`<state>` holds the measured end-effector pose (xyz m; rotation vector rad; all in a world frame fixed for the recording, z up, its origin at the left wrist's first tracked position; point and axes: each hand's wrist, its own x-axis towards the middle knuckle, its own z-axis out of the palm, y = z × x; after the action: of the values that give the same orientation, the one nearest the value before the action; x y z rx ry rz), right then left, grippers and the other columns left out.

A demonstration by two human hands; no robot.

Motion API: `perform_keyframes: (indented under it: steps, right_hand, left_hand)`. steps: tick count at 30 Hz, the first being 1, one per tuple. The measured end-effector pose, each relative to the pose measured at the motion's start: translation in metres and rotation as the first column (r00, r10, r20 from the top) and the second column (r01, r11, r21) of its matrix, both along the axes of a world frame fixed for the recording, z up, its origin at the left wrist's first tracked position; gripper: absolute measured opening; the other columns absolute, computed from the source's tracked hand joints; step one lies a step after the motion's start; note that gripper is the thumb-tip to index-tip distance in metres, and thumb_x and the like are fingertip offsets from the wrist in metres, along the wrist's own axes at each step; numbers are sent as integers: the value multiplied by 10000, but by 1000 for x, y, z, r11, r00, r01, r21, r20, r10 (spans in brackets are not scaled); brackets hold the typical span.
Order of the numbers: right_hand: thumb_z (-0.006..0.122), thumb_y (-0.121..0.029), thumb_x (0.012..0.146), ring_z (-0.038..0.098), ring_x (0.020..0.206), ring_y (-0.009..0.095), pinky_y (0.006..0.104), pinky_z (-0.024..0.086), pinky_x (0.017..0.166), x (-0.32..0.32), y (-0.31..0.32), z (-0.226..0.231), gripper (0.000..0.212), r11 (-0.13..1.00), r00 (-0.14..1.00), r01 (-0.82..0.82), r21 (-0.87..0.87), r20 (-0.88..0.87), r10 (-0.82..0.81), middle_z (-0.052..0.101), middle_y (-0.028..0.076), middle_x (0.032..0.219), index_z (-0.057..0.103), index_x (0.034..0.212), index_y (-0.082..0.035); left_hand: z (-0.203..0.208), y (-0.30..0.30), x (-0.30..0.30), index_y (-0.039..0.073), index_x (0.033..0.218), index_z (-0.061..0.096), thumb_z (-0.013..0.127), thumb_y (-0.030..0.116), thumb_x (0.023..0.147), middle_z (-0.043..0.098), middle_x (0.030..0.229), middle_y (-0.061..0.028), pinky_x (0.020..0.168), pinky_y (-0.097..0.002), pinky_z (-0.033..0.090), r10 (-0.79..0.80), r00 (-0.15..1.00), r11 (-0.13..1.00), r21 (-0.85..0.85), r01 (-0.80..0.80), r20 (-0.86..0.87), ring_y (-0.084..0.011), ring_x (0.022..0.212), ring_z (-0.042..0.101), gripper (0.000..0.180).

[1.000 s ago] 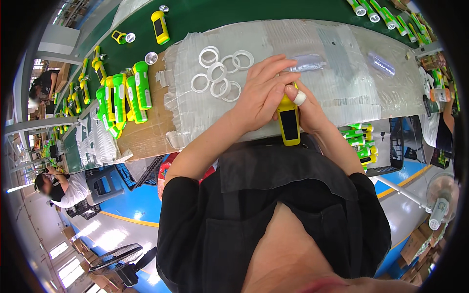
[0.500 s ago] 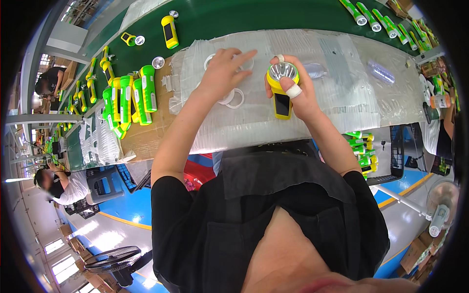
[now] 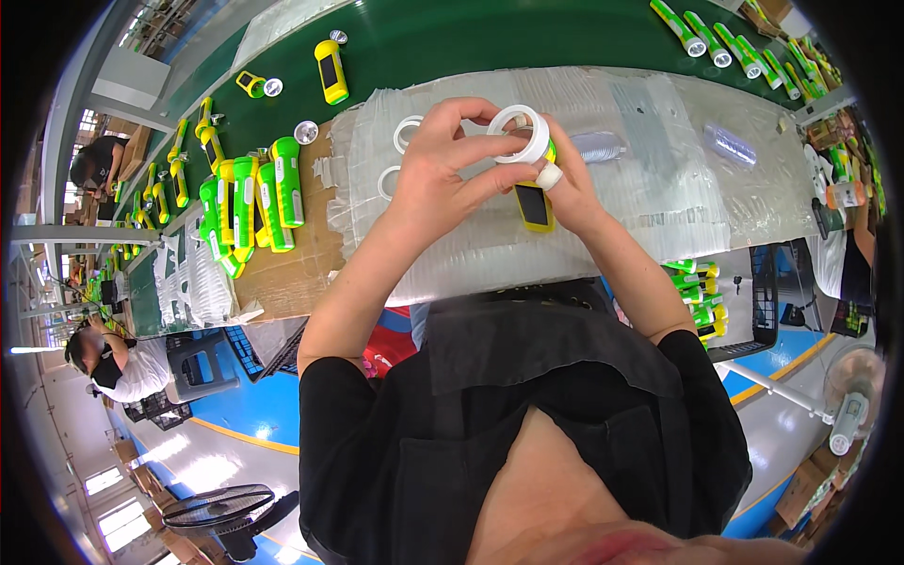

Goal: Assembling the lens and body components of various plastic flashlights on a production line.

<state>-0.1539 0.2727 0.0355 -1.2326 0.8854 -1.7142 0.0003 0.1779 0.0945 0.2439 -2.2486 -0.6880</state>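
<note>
My left hand point(image 3: 435, 174) pinches a white plastic ring point(image 3: 540, 139) between thumb and fingers. The ring is at the head of a yellow and green flashlight point(image 3: 536, 209) with a dark panel on its body. Wrapped around that flashlight just below the ring is my right hand point(image 3: 571, 188), with white tape on its thumb and a finger. The ring and my fingers hide most of the flashlight's head, so I cannot tell whether the ring is seated on it. More white rings point(image 3: 383, 183) lie on the plastic-covered work surface point(image 3: 452, 247) beside my left hand.
Several green and yellow flashlights point(image 3: 247, 202) are piled at the left. A reflector cup point(image 3: 305, 132) and a yellow flashlight body point(image 3: 331, 75) lie beyond. Clear stacked lenses point(image 3: 731, 144) rest at the right. Below the table's right edge, a black crate point(image 3: 765, 301) holds flashlights.
My left hand has picked up a white ring and brought it right, over the flashlight's head. The flashlight stays in my right hand, shifted slightly left.
</note>
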Motion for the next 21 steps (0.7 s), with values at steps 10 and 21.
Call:
perform_keyframes:
  steps: [10, 21]
  right_hand:
    - [699, -232, 896, 555, 1178, 215, 343, 453, 990, -43, 9, 10, 535, 985, 947, 90, -148, -292, -130, 560, 100, 1301, 496, 1361, -63]
    - [751, -205, 759, 539, 695, 204, 328, 460, 619, -79, 18, 130, 391, 971, 160, -48, 232, -958, 237, 562, 88, 845, 646, 1083, -13]
  left_hand:
    - [-5, 3, -6, 174, 1029, 737, 833, 254, 704, 600, 1071, -78, 776, -368, 504, -42, 997, 999, -9, 43, 61, -256, 963, 604, 349]
    - [-1, 26, -41, 81, 1000, 573, 837, 234, 728, 692, 991, -42, 786, -334, 517, -163, 974, 959, 257, 118, 160, -248, 893, 661, 408]
